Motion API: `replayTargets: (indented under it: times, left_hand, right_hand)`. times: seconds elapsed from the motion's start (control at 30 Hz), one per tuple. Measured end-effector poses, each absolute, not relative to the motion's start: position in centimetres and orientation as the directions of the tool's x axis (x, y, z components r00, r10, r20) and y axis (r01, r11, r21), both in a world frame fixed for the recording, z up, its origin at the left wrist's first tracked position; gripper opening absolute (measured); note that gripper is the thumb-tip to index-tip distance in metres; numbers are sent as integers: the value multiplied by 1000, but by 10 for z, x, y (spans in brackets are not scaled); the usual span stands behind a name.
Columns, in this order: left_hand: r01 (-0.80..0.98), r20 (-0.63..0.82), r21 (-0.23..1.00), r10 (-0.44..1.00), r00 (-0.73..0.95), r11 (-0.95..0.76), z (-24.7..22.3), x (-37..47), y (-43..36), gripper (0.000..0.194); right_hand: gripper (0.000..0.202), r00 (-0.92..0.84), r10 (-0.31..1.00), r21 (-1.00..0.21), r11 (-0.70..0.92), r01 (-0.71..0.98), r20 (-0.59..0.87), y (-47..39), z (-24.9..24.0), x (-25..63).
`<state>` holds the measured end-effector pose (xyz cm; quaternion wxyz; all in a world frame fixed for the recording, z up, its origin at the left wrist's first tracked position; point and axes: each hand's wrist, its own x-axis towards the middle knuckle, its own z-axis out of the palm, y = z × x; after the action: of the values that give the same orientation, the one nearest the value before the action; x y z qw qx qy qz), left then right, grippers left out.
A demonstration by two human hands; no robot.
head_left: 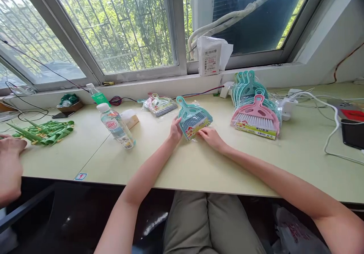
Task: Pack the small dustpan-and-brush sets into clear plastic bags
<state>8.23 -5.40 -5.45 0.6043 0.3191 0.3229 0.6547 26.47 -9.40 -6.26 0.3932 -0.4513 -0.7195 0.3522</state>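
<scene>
A teal mini dustpan and brush set [193, 116] in clear wrapping, with a yellow printed label, is held slightly tilted above the table before me. My left hand [175, 130] grips its left edge, the thumb on the front. At its lower right, my right hand [210, 137] has bent fingers closed on the bottom edge of the package. To the right lies a pile of similar wrapped sets, a pink one [256, 117] in front and several teal ones [248, 87] behind. More wrapped sets [160, 105] lie at the back left of my hands.
A clear water bottle [116, 127] and a green-labelled bottle [96, 94] stand to the left. Green folded leaf-like pieces [45, 132] lie by another person's hand [11, 145]. White cables [335, 113] and a black phone [352, 133] are at right. A white paper package [212, 56] rests on the sill.
</scene>
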Motion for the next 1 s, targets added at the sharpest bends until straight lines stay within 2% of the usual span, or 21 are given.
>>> replayTargets:
  times: [0.1,0.17,0.27,0.37,0.47,0.57,0.73,0.9,1.0]
  left_hand:
    - [-574,45,817,999,-28,-52,-47,89,-62,35]
    - [-566,51,823,999,-19,-53,-44,92,-68,36]
    - [-578,32,815,999,-40,-49,-41,95,-71,37]
    - [-557,-2,830,999,36,21,-41,93,-69,39]
    - [-451,-26,886,981,194,113,-43,89,-64,40]
    - [-343,-41,930,963,265,134,-45,83,-59,42]
    - [-287,-56,955,995,82,77,-48,79,-56,32]
    - [-316,-71,948,994,-83,41,-54,88,-52,20]
    - [-344,-72,939,967,-246,-17,-51,76,-40,21]
  right_hand:
    - [15,-194,979,-985,89,151,59,-88,-65,280]
    - [16,-123,991,-996,-67,-55,-60,-88,-62,289]
    - [28,-46,991,-957,-130,-258,-123,-93,-59,293]
    - [32,-73,996,-925,-75,-372,-52,-96,-58,291]
    - [33,-16,1000,-924,10,-382,17,-93,-59,291]
    - [32,42,998,-932,-32,-362,-51,-88,-59,296]
    - [23,52,994,-955,-77,-286,-95,-78,-55,309]
    - [27,92,988,-968,-100,-231,-124,-74,-47,305]
    - [28,51,992,-968,-101,-229,-116,-77,-42,303]
